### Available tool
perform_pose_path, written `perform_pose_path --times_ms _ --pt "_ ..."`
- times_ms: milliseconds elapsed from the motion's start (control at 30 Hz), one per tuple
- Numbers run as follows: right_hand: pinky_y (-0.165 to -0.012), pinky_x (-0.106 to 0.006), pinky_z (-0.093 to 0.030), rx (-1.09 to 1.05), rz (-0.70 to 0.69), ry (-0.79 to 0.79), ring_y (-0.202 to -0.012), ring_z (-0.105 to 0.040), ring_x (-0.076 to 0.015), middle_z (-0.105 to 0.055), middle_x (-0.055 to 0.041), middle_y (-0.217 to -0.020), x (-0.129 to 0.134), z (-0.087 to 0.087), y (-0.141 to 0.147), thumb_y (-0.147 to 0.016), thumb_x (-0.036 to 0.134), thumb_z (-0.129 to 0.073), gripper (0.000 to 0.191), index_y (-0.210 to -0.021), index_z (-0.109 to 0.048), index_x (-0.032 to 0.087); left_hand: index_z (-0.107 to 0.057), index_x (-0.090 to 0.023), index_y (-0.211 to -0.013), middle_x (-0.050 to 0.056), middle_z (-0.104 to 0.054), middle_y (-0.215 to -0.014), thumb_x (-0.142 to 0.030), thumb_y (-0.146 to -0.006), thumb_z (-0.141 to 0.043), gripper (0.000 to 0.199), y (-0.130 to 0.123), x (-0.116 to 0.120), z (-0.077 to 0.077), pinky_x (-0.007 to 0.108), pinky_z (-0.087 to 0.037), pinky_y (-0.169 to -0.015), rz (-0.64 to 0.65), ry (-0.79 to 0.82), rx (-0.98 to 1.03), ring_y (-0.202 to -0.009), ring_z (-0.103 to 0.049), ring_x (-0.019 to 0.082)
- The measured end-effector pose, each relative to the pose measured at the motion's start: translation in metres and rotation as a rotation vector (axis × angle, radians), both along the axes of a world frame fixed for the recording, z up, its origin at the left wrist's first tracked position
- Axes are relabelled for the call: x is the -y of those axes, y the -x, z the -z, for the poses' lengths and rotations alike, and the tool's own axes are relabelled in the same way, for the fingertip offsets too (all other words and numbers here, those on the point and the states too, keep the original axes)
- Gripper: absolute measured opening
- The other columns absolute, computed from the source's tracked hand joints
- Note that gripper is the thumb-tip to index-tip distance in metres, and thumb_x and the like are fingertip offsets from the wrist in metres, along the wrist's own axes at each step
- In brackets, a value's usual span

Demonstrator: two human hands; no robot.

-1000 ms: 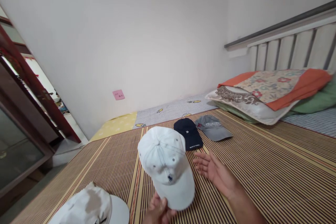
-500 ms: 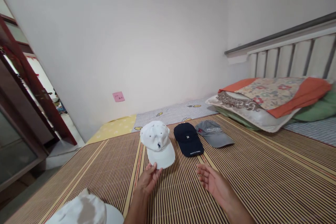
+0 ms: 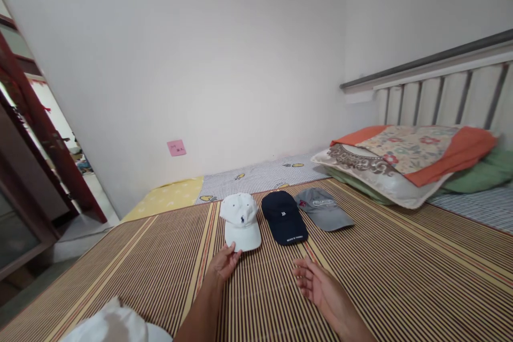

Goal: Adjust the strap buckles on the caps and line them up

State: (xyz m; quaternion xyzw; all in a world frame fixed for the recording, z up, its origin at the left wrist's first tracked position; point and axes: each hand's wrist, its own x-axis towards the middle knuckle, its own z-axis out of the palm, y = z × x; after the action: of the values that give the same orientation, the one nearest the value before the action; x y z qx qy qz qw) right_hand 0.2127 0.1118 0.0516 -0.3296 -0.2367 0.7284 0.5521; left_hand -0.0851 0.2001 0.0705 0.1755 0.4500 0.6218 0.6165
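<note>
White cap (image 3: 240,217) sits on the striped mat (image 3: 256,299), its brim toward the person, the left hand (image 3: 225,264) pinching the brim edge between thumb and fingers. Just right of it lies the navy cap (image 3: 282,219), then the grey cap (image 3: 326,209), touching or nearly so. The right hand (image 3: 318,284) holds nothing, its fingers loosely curled and apart from the thumb, near the navy brim. Another pale cap (image 3: 116,326), partly cut off, lies at lower left.

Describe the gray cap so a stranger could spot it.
Find the floral cloth on the pillows at the right. Left of them on the striped mat, the gray cap ends a row of three. Gray fabric and a red side mark set it apart from the row's navy cap and white cap.
</note>
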Motion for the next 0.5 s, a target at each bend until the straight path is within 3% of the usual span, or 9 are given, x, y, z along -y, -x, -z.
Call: perform_pose_path --times_ms 267,400,500 --pt "-0.056 -0.020 -0.049 0.032 -0.004 -0.008 -0.063 -0.069 -0.0125 -0.078 -0.0059 -0.080 0.001 -0.003 0.003 -0.089 0.041 -0.079 0.029 -0.097 -0.075 0.014 -0.068 -0.013 -0.102 0.003 -0.075 -0.094 -0.017 -0.098 -0.064 0.007 0.005 -0.010 0.007 0.029 -0.065 -0.071 0.001 0.078 -0.252 -0.082 -0.074 0.014" --pt "-0.054 -0.021 -0.048 0.065 0.023 0.030 -0.060 -0.068 -0.0127 -0.077 -0.0059 -0.076 0.005 -0.011 0.005 -0.088 0.038 -0.079 0.026 -0.093 -0.075 0.013 -0.069 -0.015 -0.106 0.008 -0.077 -0.106 -0.019 -0.100 -0.061 0.011 0.006 -0.001 0.004 0.033 -0.066 -0.081 0.018 0.066 -0.495 -0.094 -0.075 0.018" --pt "-0.057 -0.023 -0.050 0.088 0.005 0.013 -0.064 -0.069 -0.0143 -0.078 -0.0061 -0.078 0.009 -0.015 0.005 -0.084 0.041 -0.082 0.030 -0.094 -0.076 0.014 -0.068 -0.013 -0.113 0.013 -0.079 -0.104 -0.022 -0.101 -0.058 0.018 0.006 0.014 0.003 0.038 -0.065 -0.083 0.043 0.057 -0.743 -0.095 -0.077 0.022"
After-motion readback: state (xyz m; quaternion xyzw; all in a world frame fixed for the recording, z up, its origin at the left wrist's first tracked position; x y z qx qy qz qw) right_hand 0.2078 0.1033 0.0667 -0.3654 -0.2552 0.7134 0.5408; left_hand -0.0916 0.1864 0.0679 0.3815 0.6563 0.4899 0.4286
